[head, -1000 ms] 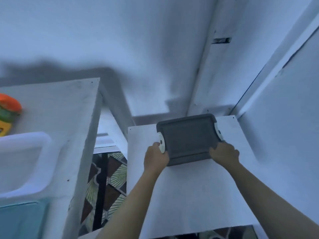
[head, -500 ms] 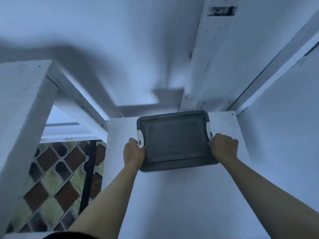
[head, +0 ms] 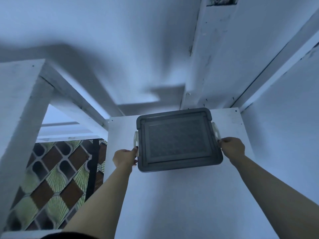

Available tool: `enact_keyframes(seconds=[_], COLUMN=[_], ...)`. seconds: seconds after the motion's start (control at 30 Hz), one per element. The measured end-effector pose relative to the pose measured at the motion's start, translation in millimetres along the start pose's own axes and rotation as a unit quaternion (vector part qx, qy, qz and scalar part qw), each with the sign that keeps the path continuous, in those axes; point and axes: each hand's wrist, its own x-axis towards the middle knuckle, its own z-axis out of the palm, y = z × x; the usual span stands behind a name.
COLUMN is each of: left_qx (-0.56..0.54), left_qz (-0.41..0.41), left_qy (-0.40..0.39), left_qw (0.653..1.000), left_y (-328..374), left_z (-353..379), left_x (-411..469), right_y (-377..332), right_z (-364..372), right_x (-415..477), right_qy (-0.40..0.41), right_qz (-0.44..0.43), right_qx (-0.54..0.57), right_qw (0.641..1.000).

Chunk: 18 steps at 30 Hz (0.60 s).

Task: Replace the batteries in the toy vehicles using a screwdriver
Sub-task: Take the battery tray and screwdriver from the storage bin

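Note:
A grey plastic box [head: 178, 138] with a closed lid and pale side latches sits on top of a white shelf unit [head: 189, 195], near the wall corner. My left hand [head: 124, 157] grips the box's lower left edge by the latch. On the opposite side, my right hand [head: 232, 148] grips the right edge just below the other latch. Both arms reach up from below. No toy vehicle, battery or screwdriver is in view; the lid hides what is in the box.
A white wall [head: 120, 49] rises behind the box and a white panel [head: 284, 126] closes in on the right. Another white shelf board [head: 19, 109] stands at the left. Between them a patterned tile floor [head: 51, 178] shows far below.
The view has swung right, so the left shelf's bin and orange toy left the frame. The box moved toward me on the shelf top, and both hands slid to its near corners.

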Motion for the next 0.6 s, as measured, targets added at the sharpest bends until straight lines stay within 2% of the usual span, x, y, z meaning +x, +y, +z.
enact_keyframes(seconds=[0.07,0.13,0.23,0.33,0.6], left_qx=[0.023,0.065,0.096,0.111,0.098], left_qz=[0.004,0.044,0.102,0.14,0.182], left_qy=[0.002,0.019,0.046,0.035,0.039], left_qw=[1.0,0.997,0.989,0.983,0.978], left_y=[3,8,12,14,9], left_z=[1,2,9,18,12], left_x=[2,1,-5,-15,-27], right_y=[1,-1,-5,-11,-10], right_z=[3,5,10,14,14], right_x=[-2,-5,-10,-16,-27], right_qy=[0.046,0.074,0.062,0.062,0.074], right_qz=[-0.001,-0.036,-0.071,-0.085,-0.077], right_qx=[-0.012,-0.032,-0.044,-0.056,-0.005], right_qw=[0.999,0.996,0.995,0.993,0.994])
